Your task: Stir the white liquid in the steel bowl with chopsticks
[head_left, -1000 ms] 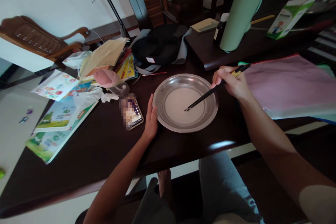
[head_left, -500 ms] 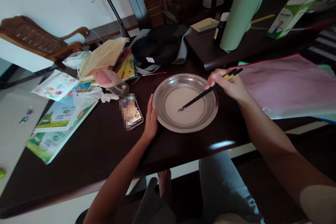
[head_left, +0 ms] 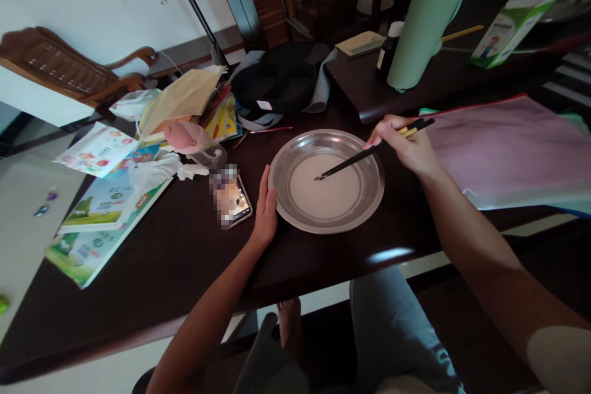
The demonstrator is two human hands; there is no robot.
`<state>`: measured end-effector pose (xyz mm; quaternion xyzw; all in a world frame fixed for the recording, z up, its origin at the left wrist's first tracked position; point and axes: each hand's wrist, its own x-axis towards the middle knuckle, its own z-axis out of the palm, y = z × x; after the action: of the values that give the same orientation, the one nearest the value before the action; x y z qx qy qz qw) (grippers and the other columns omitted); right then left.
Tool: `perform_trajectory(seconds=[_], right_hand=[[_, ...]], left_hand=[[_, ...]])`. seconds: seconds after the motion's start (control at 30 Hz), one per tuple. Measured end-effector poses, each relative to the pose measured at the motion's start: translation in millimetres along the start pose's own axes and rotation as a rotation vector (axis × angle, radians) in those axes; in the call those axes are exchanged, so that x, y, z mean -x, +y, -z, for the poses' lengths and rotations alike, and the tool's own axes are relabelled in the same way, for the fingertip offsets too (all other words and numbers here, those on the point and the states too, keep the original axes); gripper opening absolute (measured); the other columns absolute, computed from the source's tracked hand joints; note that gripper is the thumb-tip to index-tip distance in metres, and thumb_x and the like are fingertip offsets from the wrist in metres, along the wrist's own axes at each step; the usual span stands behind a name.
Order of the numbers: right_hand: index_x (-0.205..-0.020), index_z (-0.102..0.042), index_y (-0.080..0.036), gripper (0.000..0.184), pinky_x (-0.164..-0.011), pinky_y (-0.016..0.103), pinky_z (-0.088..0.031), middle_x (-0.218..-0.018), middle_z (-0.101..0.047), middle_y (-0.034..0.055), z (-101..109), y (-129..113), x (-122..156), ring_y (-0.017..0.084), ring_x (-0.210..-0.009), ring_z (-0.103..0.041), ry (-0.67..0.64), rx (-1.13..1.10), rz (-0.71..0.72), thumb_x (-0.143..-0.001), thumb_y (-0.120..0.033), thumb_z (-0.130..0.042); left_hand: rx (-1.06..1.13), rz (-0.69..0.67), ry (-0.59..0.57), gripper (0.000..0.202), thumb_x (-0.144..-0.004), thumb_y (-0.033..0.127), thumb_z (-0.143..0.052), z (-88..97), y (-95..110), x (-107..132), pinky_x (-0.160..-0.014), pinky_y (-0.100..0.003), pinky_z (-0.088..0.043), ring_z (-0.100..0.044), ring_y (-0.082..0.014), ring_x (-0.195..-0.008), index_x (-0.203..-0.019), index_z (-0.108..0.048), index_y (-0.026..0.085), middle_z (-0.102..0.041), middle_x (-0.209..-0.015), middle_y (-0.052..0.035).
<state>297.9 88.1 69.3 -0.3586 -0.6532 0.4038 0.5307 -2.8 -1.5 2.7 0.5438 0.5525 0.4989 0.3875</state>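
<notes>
A round metal plate (head_left: pixel 286 212) with a wide rim sits on the dark table (head_left: pixel 194 277). Cloudy whitish liquid (head_left: pixel 325 194) fills its middle. My right hand (head_left: pixel 402 144) grips a pair of black chopsticks (head_left: pixel 355 159) with gold bands, over the plate's right rim. Their tips reach the liquid near its centre; whether they dip in or hover just above, I cannot tell. My left hand (head_left: pixel 266 208) rests against the plate's left edge, fingers stretched out along the rim and holding nothing.
Left of my left hand lies a phone (head_left: pixel 233 197), its screen lit. Booklets (head_left: pixel 106 215), tissues and a pink-topped object (head_left: pixel 187 137) spread farther left. A black bag (head_left: pixel 279 80) stands behind the plate. On the right are a pink folder (head_left: pixel 503 151), a green roll (head_left: pixel 429 24) and a dark bottle (head_left: pixel 388 52).
My right hand has shifted slightly right and up, and the chopsticks' tips have moved a little toward the plate's far side. My left hand and the plate stay in place.
</notes>
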Motion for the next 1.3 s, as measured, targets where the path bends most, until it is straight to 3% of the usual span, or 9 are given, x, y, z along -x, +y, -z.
perform_trajectory(seconds=[0.1, 0.3, 0.47, 0.6, 0.73, 0.93, 1.13, 1.3], right_hand=[[-0.056, -0.060, -0.023, 0.044, -0.061, 0.032, -0.050, -0.057, -0.063, 0.0009, 2.4, 3.6, -1.9, 0.015, -0.056, -0.062, 0.059, -0.038, 0.018, -0.085, -0.056, -0.061], [-0.066, -0.065, -0.023, 0.038, -0.069, 0.033, -0.052, -0.065, -0.068, 0.0016, -2.3, -1.1, 1.9, 0.018, -0.069, -0.068, -0.117, 0.029, -0.030, -0.085, -0.055, -0.060], [-0.059, -0.062, -0.023, 0.040, -0.065, 0.033, -0.050, -0.061, -0.065, 0.0010, 1.6, 4.1, -2.4, 0.016, -0.060, -0.064, 0.065, -0.018, 0.006, -0.084, -0.055, -0.062], [-0.057, -0.062, -0.021, 0.043, -0.061, 0.032, -0.048, -0.056, -0.062, 0.0013, 1.2, 3.7, -0.8, 0.015, -0.055, -0.061, 0.004, -0.070, -0.008, -0.085, -0.053, -0.062], [-0.063, -0.065, -0.022, 0.038, -0.067, 0.031, -0.050, -0.062, -0.066, 0.0016, -2.7, -2.3, 1.8, 0.015, -0.063, -0.065, -0.075, -0.016, -0.038, -0.085, -0.053, -0.063], [-0.056, -0.060, -0.023, 0.043, -0.058, 0.032, -0.047, -0.056, -0.062, 0.0005, 3.0, 4.8, -3.0, 0.015, -0.053, -0.059, 0.081, -0.061, 0.028, -0.085, -0.054, -0.062], [-0.065, -0.065, -0.024, 0.038, -0.069, 0.033, -0.052, -0.064, -0.068, 0.0014, -2.2, -1.4, 1.4, 0.017, -0.067, -0.066, -0.109, 0.023, -0.031, -0.084, -0.057, -0.061], [-0.056, -0.060, -0.024, 0.044, -0.062, 0.034, -0.048, -0.056, -0.064, 0.0011, 3.1, 4.1, -3.9, 0.016, -0.056, -0.061, 0.088, -0.017, 0.007, -0.082, -0.059, -0.061]], left_hand=[[0.000, 0.004, 0.008, 0.060, -0.095, 0.054, -0.040, 0.2, -0.1, 0.0, -0.123, -0.042, -0.018, -0.028, -0.0220, -0.149, -0.151, -0.031, 0.033, -0.029, -0.162, -0.0015], [-0.016, 0.003, 0.010, 0.060, -0.095, 0.054, -0.040, 0.7, 0.1, -0.3, -0.124, -0.042, -0.017, -0.027, -0.0218, -0.149, -0.151, -0.032, 0.033, -0.028, -0.162, -0.0007], [-0.008, -0.003, 0.012, 0.061, -0.095, 0.055, -0.041, -0.5, 3.3, -0.1, -0.124, -0.041, -0.018, -0.027, -0.0223, -0.149, -0.151, -0.033, 0.031, -0.028, -0.162, -0.0020], [-0.006, -0.002, 0.011, 0.061, -0.095, 0.054, -0.041, -0.7, 4.5, -0.1, -0.124, -0.041, -0.018, -0.026, -0.0225, -0.149, -0.151, -0.032, 0.030, -0.028, -0.162, -0.0026], [-0.024, 0.006, 0.016, 0.061, -0.095, 0.054, -0.040, -0.3, 4.8, 0.0, -0.124, -0.042, -0.017, -0.026, -0.0225, -0.150, -0.151, -0.033, 0.030, -0.028, -0.162, -0.0025], [-0.010, 0.006, 0.015, 0.061, -0.095, 0.054, -0.041, 0.0, 2.6, -0.1, -0.124, -0.041, -0.017, -0.027, -0.0218, -0.149, -0.151, -0.032, 0.031, -0.028, -0.162, -0.0017], [0.011, 0.010, 0.013, 0.061, -0.095, 0.054, -0.041, 0.4, -1.4, -0.7, -0.124, -0.040, -0.017, -0.027, -0.0211, -0.149, -0.151, -0.032, 0.032, -0.028, -0.162, -0.0007], [0.005, 0.007, 0.013, 0.062, -0.095, 0.054, -0.041, -0.5, 2.2, -0.1, -0.124, -0.040, -0.017, -0.028, -0.0212, -0.149, -0.151, -0.032, 0.030, -0.029, -0.162, -0.0019]])
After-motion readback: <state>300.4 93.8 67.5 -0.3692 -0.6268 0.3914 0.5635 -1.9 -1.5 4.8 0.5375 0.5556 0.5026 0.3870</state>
